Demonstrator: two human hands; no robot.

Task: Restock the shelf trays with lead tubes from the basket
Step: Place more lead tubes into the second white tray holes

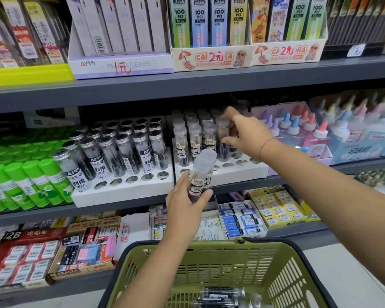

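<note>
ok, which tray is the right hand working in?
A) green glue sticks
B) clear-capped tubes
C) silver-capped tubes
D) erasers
B: the right hand grips a clear-capped tube standing in the right white tray; the left hand holds spare tubes near its front edge.

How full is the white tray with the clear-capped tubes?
Partly full. Lead tubes stand at the back of the tray, but holes along its front and right side are empty.

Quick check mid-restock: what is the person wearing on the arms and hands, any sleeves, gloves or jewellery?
No sleeves or gloves show on either arm. The right hand has a thin reddish thread bracelet around its wrist. The left hand and its wrist wear nothing.
</note>
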